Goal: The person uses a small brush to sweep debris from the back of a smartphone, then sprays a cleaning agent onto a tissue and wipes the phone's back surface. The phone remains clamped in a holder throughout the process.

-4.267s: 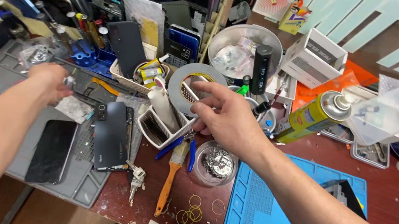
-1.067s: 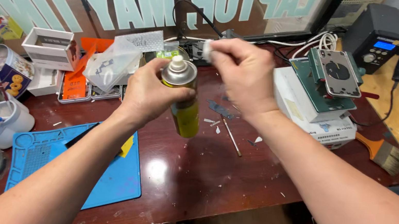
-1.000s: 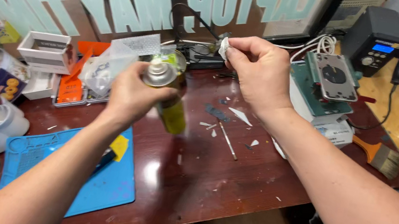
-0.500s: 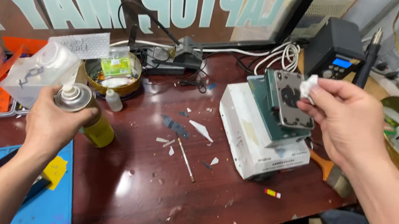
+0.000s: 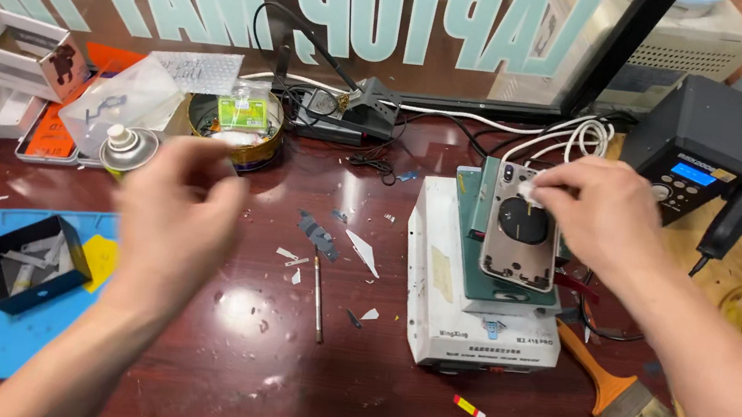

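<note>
While the right hand [image 5: 607, 217] pinches a small white wad [image 5: 528, 194] between thumb and fingertips and presses it to the upper edge of the phone back housing [image 5: 521, 230], that housing lies camera-end away on a green pad [image 5: 478, 272] atop the white heating plate unit [image 5: 471, 319]. Left of that unit, the left hand [image 5: 177, 210] hangs blurred above the dark wooden table [image 5: 206, 350], fingers loosely curled and gripping nothing, just beside the spray can [image 5: 123, 149]. A paintbrush [image 5: 620, 398] lies right of the unit, a thin metal tool [image 5: 318, 293] and paper scraps left of it.
</note>
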